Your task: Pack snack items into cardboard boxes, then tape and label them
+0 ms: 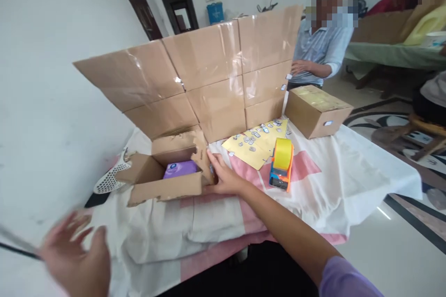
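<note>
An opened cardboard box [181, 185] with torn, ragged flaps sits on the cloth-covered table, and a purple package [180, 170] lies inside it. My right hand [225, 177] grips the box's right end, fingers on the torn flap and thumb low on the side. My left hand [78, 255] is raised at the lower left, slightly blurred, its fingers apart with nothing in them. Right of the box stands an orange and blue tape dispenser [281, 164] with a yellow tape roll. Behind it lies a yellow sheet [256, 144] with small sticker-like pieces.
A large taped cardboard panel [216, 83] stands upright behind the opened box. A closed cardboard box [318, 111] rests at the table's right. A white perforated item [111, 177] lies near the left wall. A person [318, 51] stands beyond the panel.
</note>
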Available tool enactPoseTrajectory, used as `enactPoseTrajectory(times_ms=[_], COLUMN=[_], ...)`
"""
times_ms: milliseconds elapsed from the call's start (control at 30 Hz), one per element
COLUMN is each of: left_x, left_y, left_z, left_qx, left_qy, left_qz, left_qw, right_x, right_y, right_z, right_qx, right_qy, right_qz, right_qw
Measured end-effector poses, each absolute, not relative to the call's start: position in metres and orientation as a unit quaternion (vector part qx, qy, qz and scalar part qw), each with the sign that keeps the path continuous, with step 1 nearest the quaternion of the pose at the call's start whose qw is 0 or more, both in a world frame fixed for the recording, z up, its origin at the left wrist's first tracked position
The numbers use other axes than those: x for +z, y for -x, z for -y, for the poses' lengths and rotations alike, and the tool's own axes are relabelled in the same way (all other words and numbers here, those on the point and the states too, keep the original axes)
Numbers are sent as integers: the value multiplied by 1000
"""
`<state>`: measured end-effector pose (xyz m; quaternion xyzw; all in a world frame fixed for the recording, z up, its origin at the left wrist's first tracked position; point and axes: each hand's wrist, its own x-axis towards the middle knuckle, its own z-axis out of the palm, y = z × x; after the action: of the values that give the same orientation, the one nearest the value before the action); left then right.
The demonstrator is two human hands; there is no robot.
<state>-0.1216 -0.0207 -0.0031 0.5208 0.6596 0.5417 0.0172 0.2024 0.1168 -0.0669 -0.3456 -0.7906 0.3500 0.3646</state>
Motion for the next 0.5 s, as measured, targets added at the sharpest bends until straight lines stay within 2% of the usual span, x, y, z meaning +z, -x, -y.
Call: enactPoseTrajectory(times_ms=[200, 367, 500], left_x=[-33, -34, -30], left_y=[120, 98, 76], left_z=[-18, -40, -47], left_qx=[522, 569, 616], left_qy=[-594, -616, -507], left_qz=[-603, -537, -601], left_qw=[108, 88, 59], right_x=[-65, -61, -48], right_y=[-210, -209, -209], right_z=[-113, -114, -107], right_qx=[305, 253, 255], right_qy=[328, 300, 300], right_qz=[799, 803, 789], right_qw=[400, 447, 471])
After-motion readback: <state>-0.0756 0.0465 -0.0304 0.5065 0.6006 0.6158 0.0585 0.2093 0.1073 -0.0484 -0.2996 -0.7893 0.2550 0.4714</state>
